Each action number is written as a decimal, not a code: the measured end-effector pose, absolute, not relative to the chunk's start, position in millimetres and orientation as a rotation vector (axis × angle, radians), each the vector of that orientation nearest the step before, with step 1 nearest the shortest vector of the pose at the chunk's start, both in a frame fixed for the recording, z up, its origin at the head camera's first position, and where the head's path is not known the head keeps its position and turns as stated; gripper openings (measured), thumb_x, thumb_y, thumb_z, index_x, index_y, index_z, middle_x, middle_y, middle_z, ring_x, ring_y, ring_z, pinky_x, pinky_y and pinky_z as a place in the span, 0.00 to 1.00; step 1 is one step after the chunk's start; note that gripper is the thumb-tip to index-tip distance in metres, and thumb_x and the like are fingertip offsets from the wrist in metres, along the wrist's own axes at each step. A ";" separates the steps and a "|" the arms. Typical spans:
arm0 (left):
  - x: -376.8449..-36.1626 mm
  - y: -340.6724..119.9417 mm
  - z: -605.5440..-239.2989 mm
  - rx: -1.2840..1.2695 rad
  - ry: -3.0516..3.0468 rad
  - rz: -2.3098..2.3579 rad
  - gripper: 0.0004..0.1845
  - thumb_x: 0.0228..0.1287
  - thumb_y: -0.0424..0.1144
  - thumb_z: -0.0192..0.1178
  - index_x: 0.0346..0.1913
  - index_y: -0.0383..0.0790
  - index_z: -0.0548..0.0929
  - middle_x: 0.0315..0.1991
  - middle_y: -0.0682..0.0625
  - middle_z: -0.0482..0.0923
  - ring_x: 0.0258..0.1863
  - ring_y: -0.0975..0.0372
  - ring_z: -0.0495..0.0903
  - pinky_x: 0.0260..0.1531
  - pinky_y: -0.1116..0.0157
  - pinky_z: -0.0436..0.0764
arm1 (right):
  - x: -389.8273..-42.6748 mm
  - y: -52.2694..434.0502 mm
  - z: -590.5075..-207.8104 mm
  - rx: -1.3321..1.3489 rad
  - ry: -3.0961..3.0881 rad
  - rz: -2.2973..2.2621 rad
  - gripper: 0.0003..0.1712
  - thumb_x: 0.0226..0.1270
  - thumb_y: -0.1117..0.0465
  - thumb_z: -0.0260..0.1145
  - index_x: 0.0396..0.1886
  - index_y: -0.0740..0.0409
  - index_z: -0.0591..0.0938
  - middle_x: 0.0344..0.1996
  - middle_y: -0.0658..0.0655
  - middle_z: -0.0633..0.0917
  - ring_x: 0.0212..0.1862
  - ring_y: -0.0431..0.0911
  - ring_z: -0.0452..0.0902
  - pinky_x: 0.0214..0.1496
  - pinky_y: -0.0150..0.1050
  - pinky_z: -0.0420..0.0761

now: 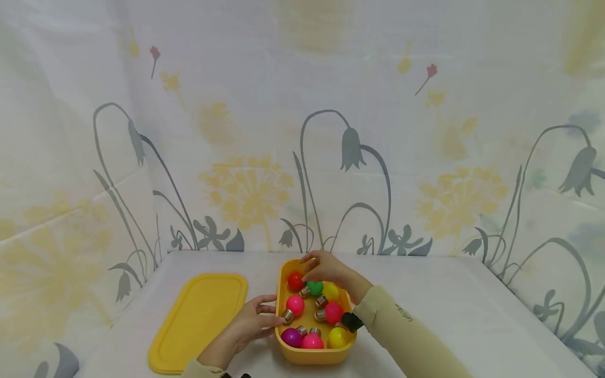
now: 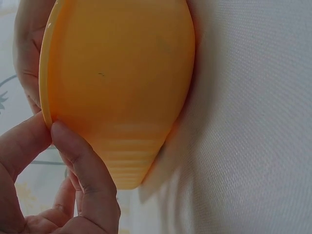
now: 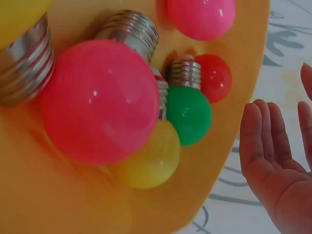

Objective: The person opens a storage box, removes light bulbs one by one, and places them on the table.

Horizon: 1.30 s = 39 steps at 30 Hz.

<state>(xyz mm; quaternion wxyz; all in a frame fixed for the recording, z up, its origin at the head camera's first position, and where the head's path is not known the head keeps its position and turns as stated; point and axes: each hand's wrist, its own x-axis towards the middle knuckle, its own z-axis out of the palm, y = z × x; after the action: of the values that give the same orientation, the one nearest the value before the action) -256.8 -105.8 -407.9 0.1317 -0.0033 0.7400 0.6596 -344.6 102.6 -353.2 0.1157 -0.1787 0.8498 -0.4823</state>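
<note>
A deep yellow plastic box (image 1: 314, 357) holds several coloured light bulbs with metal screw bases. My left hand (image 1: 250, 324) is at its left side; in the left wrist view, thumb and finger pinch the box rim (image 2: 45, 73). Over the far end of the box is my right hand (image 1: 326, 268), its fingers loosely bent. The right wrist view shows that hand (image 3: 278, 165) holding nothing, beside the rim. Closest to it lie a red bulb (image 1: 295, 281), a green bulb (image 3: 187, 117) and a yellow bulb (image 3: 151, 158). Nearer the front are a purple bulb (image 1: 291, 337) and pink bulbs (image 1: 312, 341).
A flat yellow lid (image 1: 203, 315) lies on the white-covered table (image 1: 425, 310), left of the box. Behind the table hangs a white cloth (image 1: 302, 79) printed with grey and yellow flowers.
</note>
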 end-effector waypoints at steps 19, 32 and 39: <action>-258.6 -105.6 -409.8 0.021 2.133 1.924 0.35 0.52 0.33 0.69 0.62 0.29 0.66 0.45 0.40 0.73 0.32 0.59 0.77 0.36 0.62 0.81 | -338.2 87.6 -366.6 -0.643 2.437 -1.061 0.18 0.53 0.72 0.68 0.46 0.61 0.81 0.37 0.57 0.80 0.39 0.49 0.74 0.43 0.42 0.79; -257.6 -106.5 -407.2 -0.033 2.147 1.897 0.35 0.53 0.33 0.68 0.63 0.30 0.65 0.46 0.38 0.73 0.33 0.58 0.77 0.36 0.61 0.81 | -326.9 76.2 -367.7 -0.569 2.411 -0.792 0.19 0.49 0.69 0.72 0.42 0.48 0.82 0.35 0.51 0.78 0.43 0.47 0.71 0.44 0.44 0.79; -256.3 -106.5 -406.0 -0.023 2.137 1.904 0.34 0.53 0.33 0.68 0.62 0.30 0.65 0.45 0.40 0.73 0.34 0.58 0.77 0.37 0.61 0.81 | -320.9 69.7 -363.6 -0.605 2.426 -0.774 0.20 0.46 0.72 0.72 0.37 0.47 0.81 0.35 0.49 0.78 0.41 0.46 0.71 0.42 0.44 0.79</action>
<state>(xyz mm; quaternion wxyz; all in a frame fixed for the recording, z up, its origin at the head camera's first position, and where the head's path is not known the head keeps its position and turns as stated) -256.3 -106.5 -406.0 0.1392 -0.0079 0.7392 0.6588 -320.9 69.7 -363.6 0.2591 -0.2231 0.8952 -0.2857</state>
